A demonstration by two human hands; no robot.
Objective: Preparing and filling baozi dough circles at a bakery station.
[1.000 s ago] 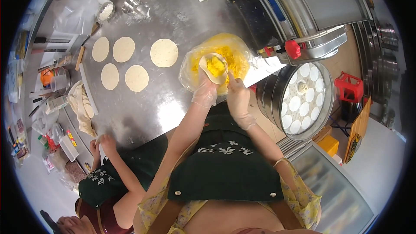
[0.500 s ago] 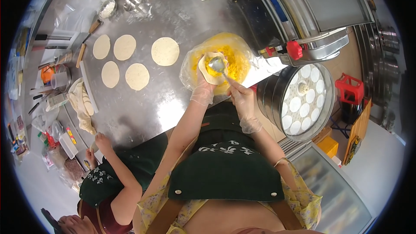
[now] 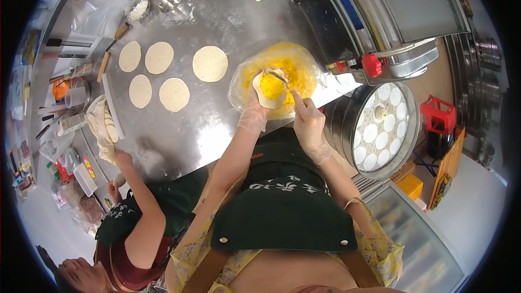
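Observation:
Cupped in my gloved left hand [image 3: 254, 113] is a round dough wrapper [image 3: 266, 103] with its edges curled up. Yellow shredded filling [image 3: 273, 88] is heaped in its middle. My gloved right hand [image 3: 310, 127] grips a spoon [image 3: 280, 75] by the handle, its bowl turned edge-on at the wrapper's upper right rim. Both hands are over a bowl lined with clear plastic [image 3: 239, 78], which holds more of the yellow filling [image 3: 298, 70]. Left of the bowl, the nearest flat dough round [image 3: 210, 64] lies on the steel table.
Several more dough rounds [image 3: 159, 57] lie further left. A round steamer [image 3: 347, 125] at right holds white paper discs and one pleated bun [image 3: 380, 113]. A machine with a red knob [image 3: 372, 65] stands behind it. A co-worker's hand [image 3: 124, 158] is at the table's lower left.
The spoon has turned from lying flat over the wrapper to edge-on at its upper right rim, baring more filling. My right hand has shifted slightly right. The co-worker's hand has moved up and left.

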